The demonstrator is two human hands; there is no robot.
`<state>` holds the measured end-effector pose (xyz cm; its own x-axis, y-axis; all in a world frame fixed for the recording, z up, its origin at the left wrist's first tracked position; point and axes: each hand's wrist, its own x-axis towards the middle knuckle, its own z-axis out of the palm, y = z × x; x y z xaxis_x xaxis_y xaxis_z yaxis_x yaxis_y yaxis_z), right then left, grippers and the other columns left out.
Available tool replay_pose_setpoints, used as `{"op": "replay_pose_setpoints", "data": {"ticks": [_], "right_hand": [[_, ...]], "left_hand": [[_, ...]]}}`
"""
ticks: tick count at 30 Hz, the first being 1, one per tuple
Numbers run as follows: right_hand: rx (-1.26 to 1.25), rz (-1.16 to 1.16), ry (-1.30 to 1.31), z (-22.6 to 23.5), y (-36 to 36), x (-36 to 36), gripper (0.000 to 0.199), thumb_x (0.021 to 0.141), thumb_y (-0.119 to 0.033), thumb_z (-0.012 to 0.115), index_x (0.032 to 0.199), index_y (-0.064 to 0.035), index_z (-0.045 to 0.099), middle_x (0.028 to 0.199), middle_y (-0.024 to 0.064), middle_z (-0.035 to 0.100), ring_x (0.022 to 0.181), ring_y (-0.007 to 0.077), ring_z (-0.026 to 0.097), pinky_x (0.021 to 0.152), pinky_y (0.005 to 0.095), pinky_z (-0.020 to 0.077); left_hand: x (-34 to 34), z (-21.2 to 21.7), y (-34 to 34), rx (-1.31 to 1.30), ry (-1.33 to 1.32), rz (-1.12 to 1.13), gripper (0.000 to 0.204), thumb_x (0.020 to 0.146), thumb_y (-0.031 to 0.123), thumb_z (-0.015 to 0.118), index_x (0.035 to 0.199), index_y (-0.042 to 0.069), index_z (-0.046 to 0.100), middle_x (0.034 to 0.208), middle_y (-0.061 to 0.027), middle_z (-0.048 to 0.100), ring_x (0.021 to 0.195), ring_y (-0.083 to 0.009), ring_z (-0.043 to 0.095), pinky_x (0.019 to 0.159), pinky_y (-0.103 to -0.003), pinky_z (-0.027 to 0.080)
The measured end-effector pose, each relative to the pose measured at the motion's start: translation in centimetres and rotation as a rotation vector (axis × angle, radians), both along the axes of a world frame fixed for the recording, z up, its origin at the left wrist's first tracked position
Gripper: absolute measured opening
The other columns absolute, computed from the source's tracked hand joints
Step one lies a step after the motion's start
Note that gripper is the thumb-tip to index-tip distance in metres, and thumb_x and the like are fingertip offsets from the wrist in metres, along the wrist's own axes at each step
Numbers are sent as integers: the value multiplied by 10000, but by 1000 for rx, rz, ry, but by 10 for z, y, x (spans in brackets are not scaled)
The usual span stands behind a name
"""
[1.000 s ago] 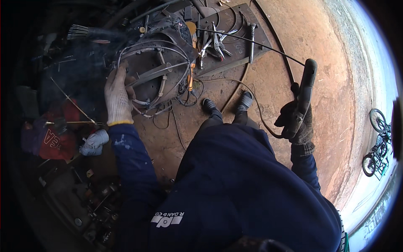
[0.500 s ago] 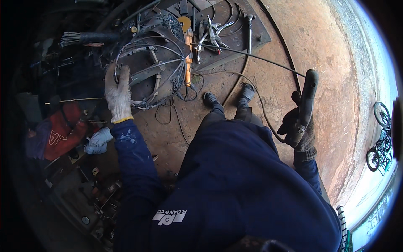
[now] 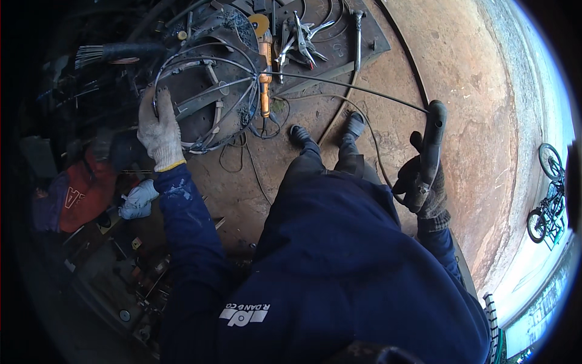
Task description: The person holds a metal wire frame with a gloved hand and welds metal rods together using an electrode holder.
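My left hand point(image 3: 159, 130), in a whitish work glove with a yellow cuff, is closed on the rim of a round cage of bent metal rods point(image 3: 227, 64). The cage's rods meet at a joint on its right side. In a dark glove, my right hand point(image 3: 424, 188) grips a welding electrode holder point(image 3: 431, 142). A long thin welding rod point(image 3: 345, 88) reaches left from the holder, its far end close to the cage's joint. Whether the tip touches I cannot tell. From the holder's lower end a cable point(image 3: 377, 142) curves away across the ground.
Beneath the cage stands a dark metal worktable point(image 3: 379, 45). On it lie an orange angle grinder point(image 3: 265, 79), locking pliers point(image 3: 301, 42), a hammer point(image 3: 357, 39) and a wire brush point(image 3: 115, 53). A person in a red top point(image 3: 91, 188) is at left. Bicycles point(image 3: 548, 194) stand far right.
My right hand has moved left, bringing the welding rod's end nearer the cage's joint. The view has shifted slightly. The person in red at left has moved a little.
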<state>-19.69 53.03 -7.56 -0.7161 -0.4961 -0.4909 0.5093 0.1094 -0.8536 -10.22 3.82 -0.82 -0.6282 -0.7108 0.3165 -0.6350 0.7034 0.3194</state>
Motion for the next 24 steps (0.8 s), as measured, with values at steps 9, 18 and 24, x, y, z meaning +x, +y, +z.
{"op": "replay_pose_setpoints", "data": {"ticks": [9,18,24], "right_hand": [[-31,-13,-58,-4,-4,3,849,820,-195,747,1495,29,285,848,67,617,695,161,625,629,307,559],[-91,4,-35,-12,-4,2,927,779,-238,803,1499,20,279,859,77,623,709,175,641,643,322,575],[-99,5,-55,-12,-5,1,926,778,-259,820,1487,14,291,862,82,627,717,179,647,642,330,580]], "left_hand": [[0,-2,-3,39,11,-10,439,952,361,655,1242,30,657,1234,-177,673,1148,-299,645,991,-367,476],[0,2,-1,69,-3,-15,449,954,369,658,1247,30,654,1248,-164,667,1169,-282,631,1005,-361,464],[-1,2,-1,93,16,-12,443,957,369,657,1238,26,655,1238,-161,670,1153,-276,635,997,-355,465]]}}
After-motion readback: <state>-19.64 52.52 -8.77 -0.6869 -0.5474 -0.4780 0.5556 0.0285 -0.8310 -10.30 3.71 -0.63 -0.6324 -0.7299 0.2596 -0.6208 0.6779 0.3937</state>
